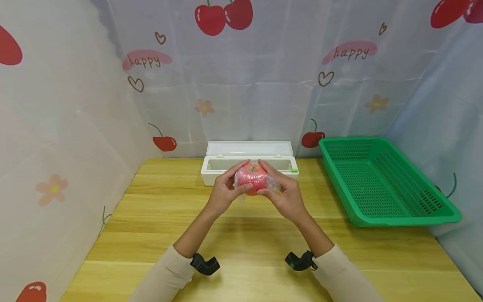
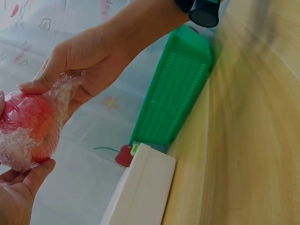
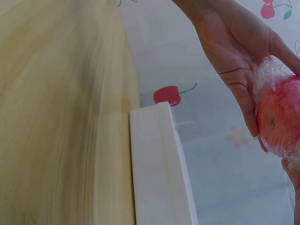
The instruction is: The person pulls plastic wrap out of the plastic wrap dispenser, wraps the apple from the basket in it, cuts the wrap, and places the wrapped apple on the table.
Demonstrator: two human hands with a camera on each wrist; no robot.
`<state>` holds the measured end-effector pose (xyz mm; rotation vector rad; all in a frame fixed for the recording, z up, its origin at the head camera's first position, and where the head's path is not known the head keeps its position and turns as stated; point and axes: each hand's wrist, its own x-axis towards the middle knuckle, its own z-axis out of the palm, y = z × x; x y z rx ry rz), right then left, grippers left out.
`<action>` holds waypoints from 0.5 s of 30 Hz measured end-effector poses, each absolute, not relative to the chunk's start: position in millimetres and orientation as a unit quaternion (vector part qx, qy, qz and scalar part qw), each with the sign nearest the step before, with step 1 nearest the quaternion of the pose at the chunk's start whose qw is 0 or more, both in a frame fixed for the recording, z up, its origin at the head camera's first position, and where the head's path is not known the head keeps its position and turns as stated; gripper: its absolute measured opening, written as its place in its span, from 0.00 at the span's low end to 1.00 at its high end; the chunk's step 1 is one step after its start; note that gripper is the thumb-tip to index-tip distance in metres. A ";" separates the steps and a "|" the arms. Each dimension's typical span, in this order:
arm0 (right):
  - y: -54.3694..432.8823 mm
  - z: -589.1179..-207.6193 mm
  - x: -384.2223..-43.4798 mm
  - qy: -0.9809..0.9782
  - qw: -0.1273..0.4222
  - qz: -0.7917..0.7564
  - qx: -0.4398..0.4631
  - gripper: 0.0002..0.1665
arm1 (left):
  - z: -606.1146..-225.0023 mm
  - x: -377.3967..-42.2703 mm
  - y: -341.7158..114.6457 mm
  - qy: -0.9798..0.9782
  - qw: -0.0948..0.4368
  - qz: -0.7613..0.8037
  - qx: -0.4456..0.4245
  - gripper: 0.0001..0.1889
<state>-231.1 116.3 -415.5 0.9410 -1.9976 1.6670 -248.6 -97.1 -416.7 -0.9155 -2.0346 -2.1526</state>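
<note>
A red apple (image 1: 253, 178) wrapped in clear cling film (image 2: 65, 93) is held above the table, its stem end tilted up. My left hand (image 1: 224, 191) grips its left side, with the thumb across the front and the fingers behind. On the right side, my right hand (image 1: 286, 193) holds it the same way, and loose film bunches beside that palm. In the right wrist view the film clings in wrinkles over the apple (image 3: 280, 117). Just behind the hands stands a white cling film dispenser box (image 1: 209, 178) with its lid raised.
A green plastic basket (image 1: 345, 191) with perforated sides stands on the right of the wooden table (image 1: 158, 222). A small green slider (image 1: 294, 170) sits at the dispenser's right end. Curtains (image 1: 256, 109) printed with cherries enclose the back and both sides.
</note>
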 end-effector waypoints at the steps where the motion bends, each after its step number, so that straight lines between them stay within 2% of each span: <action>1: 115.4 -416.3 -231.0 -0.707 0.195 0.590 0.338 0.42 | -416.4 -248.1 -96.9 -0.658 0.022 -0.693 -0.293 0.37; 5: 112.2 -416.4 -229.6 -0.707 0.228 0.574 0.345 0.40 | -416.2 -246.9 -96.9 -0.664 0.028 -0.688 -0.291 0.42; 11: 105.0 -393.5 -213.9 -0.720 0.245 0.551 0.342 0.38 | -415.8 -247.7 -96.8 -0.659 0.040 -0.692 -0.291 0.35; 15: 104.7 -404.6 -219.9 -0.733 0.251 0.533 0.340 0.46 | -416.1 -248.4 -96.0 -0.652 0.044 -0.700 -0.286 0.33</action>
